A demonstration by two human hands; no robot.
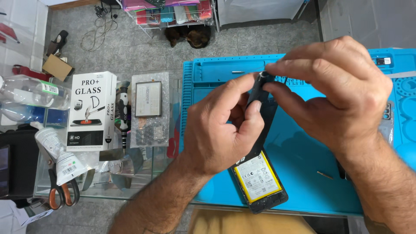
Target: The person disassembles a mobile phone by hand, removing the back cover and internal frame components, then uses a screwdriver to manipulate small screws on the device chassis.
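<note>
An opened black phone point(260, 180) lies on the blue work mat point(299, 160), its white and yellow battery facing up. My left hand point(219, 130) pinches a dark strip-like part point(261, 93) that rises from the phone. My right hand point(333, 95) grips the top end of the same dark part with fingertips, above the mat. The upper half of the phone is hidden behind both hands.
Left of the mat, a white box point(92, 110), a bubble-wrapped screen part point(148, 102), a precision screwdriver point(124, 115), a glue tube point(58, 151), scissors point(63, 190) and a plastic bottle point(32, 93) sit on a glass table. A small screw bit point(324, 174) lies on the mat.
</note>
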